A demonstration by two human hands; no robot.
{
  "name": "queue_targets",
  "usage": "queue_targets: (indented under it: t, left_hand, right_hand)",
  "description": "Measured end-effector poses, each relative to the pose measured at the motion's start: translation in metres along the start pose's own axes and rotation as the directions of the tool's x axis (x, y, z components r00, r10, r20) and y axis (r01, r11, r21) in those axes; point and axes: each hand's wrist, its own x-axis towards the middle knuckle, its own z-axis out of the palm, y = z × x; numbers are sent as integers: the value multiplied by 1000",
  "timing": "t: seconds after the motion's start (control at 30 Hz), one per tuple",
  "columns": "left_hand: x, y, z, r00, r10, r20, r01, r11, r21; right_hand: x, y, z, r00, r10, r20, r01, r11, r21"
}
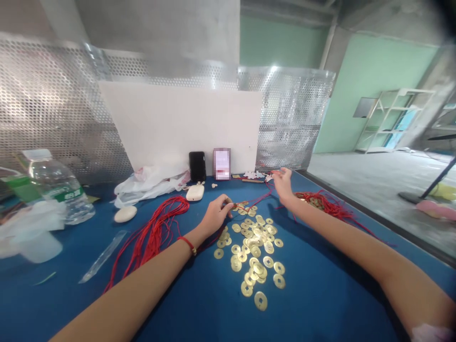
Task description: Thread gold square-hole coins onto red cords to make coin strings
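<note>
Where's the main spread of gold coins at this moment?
In the head view, the gold coins lie on the blue tabletop, just right of centre, mostly nearer the camera than the left hand and the right hand.

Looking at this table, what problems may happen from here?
The red cord at the left hand runs close to the loose gold coins, so it might catch and scatter some. The left forearm passes close beside the bundle of red cords, so it could brush strands and tangle them.
</note>
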Motion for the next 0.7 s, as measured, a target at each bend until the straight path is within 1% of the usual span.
queue_targets:
  t: [0.03,0.07,0.1,0.13,0.17,0.2,0.23,0.27,0.3,0.33,0.37,0.4,0.43,0.5,0.6,0.63,0.7]
  left_hand:
    - [1,-2,0,999,-19,-42,19,1000,-8]
    - [1,-4,0,996,-46,-81,45,999,-13]
    - [2,-6,-1,991,-78,-109,77,997,-15]
    - [2,-8,-1,985,-116,-125,115,993,-16]
    - [2,-10,-1,980,-153,-130,152,988,-14]
    - [2,-12,-1,975,-180,-128,180,984,-14]
    - [2,-14,-1,973,-196,-125,195,981,-17]
    - [2,-15,-1,973,-195,-125,194,981,-20]
    - [2,-16,-1,974,-186,-128,184,983,-23]
    - [2,-17,-1,974,-179,-136,177,984,-26]
    - [2,-18,-1,973,-180,-144,178,984,-30]
    - [2,-18,-1,970,-190,-150,186,982,-38]
    - [2,-19,0,967,-205,-153,200,979,-48]
    - [2,-19,0,961,-232,-148,224,972,-69]
    - [1,-19,0,964,-222,-149,213,974,-76]
    - [1,-18,0,966,-208,-153,199,977,-72]
    - [1,-17,0,969,-190,-157,182,981,-63]
  right_hand:
    - [-7,0,13,992,-82,92,90,992,-83]
    - [-14,-2,27,956,-182,231,221,963,-155]
    - [-20,-5,44,873,-296,387,396,894,-211]
    - [-25,-9,63,751,-390,533,579,778,-245]
    - [-29,-14,82,610,-461,644,735,634,-242]
    - [-31,-20,102,460,-511,726,855,476,-207]
    - [-32,-25,123,313,-545,778,934,326,-147]
    - [-31,-30,142,165,-552,817,979,192,-69]
    - [-30,-35,160,51,-545,837,996,89,-3]
    - [-27,-38,176,-11,-538,843,999,22,27]
    - [-24,-40,190,-18,-538,843,1000,-10,15]
    - [-20,-41,201,4,-540,842,1000,-22,-19]
    - [-17,-40,210,38,-541,840,998,-23,-60]
    - [-12,-37,220,104,-541,834,991,-11,-130]
    - [-9,-31,222,182,-537,824,981,42,-189]
    - [-8,-31,221,194,-536,822,979,59,-193]
    - [-8,-31,217,189,-551,813,981,76,-176]
